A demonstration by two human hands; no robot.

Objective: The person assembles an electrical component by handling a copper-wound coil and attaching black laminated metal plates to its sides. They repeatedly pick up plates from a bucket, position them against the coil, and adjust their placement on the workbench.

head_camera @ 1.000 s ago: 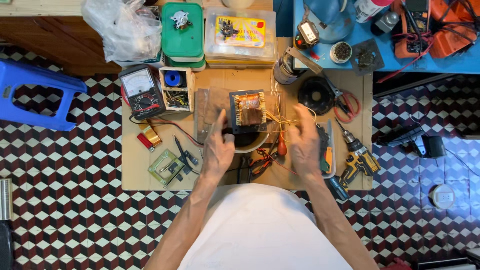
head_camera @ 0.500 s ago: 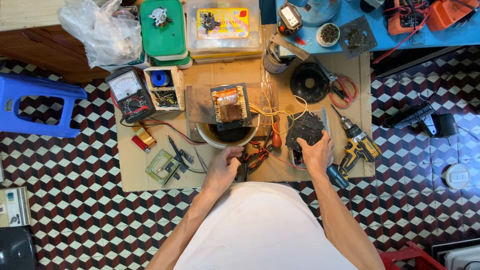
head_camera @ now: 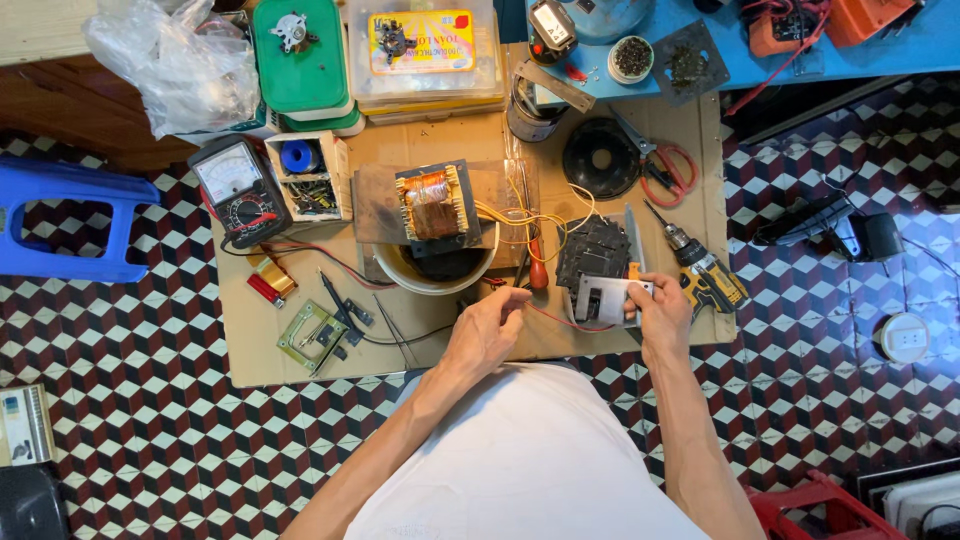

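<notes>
While gripped flat in the right hand (head_camera: 662, 312) at the cardboard's near edge, one grey metal plate (head_camera: 607, 298) out, apart from one black lamination stack (head_camera: 592, 252). Left hand (head_camera: 487, 325) pinched, seemingly on a thin red wire (head_camera: 560, 318). Beyond: one wound transformer (head_camera: 433, 203) over one bowl (head_camera: 405, 270), undismantled; one multimeter (head_camera: 238, 190), one drill (head_camera: 704, 272).

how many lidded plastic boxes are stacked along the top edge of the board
2 in view: a green-lidded box at upper left beside the plastic bag, and a clear box with a yellow card inside, just to its right. More may sit hidden under each.
</notes>
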